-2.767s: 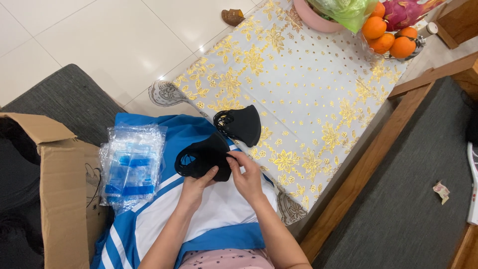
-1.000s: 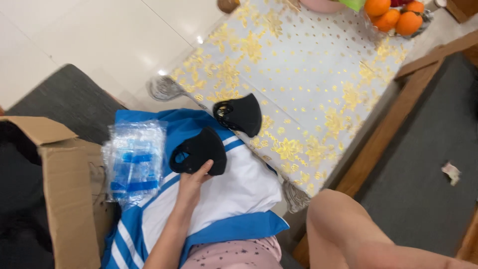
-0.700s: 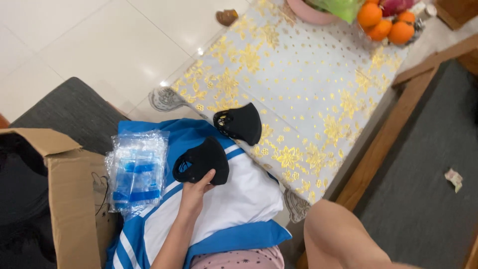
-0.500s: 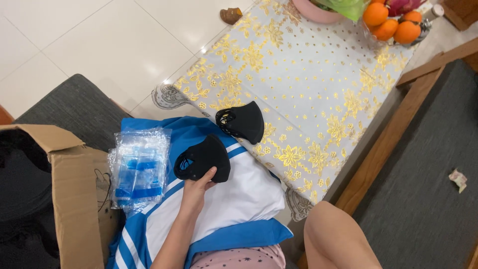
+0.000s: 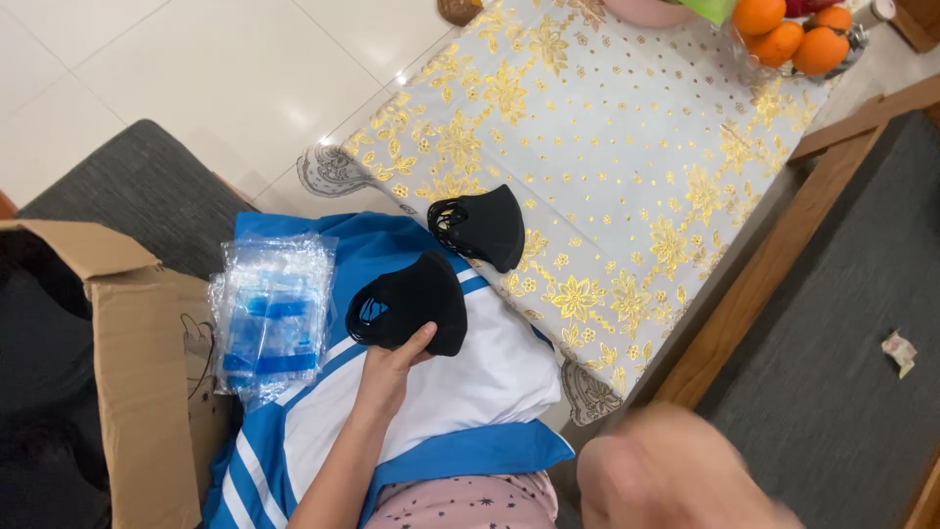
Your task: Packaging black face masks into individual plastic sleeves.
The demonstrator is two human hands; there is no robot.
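My left hand (image 5: 387, 367) holds a black face mask (image 5: 411, 304) by its lower edge, over a blue and white garment (image 5: 470, 382) spread on my lap. A second black mask (image 5: 485, 225) lies just beyond it on the near edge of the table. A stack of clear plastic bags with blue print (image 5: 269, 313) rests on the garment to the left of the held mask. My right arm (image 5: 676, 470) is only a blurred skin-coloured shape at the bottom right, away from the masks. Its fingers cannot be made out.
An open cardboard box (image 5: 137, 372) stands at the left. The table (image 5: 607, 127) wears a white cloth with gold flowers, with oranges (image 5: 783, 39) at its far end. At right are a wooden seat frame (image 5: 774, 255), a dark cushion and a crumpled scrap (image 5: 899, 351).
My right hand has let go of the mask and pulled back to the lower right. The left hand alone still holds the mask, in nearly the same place.
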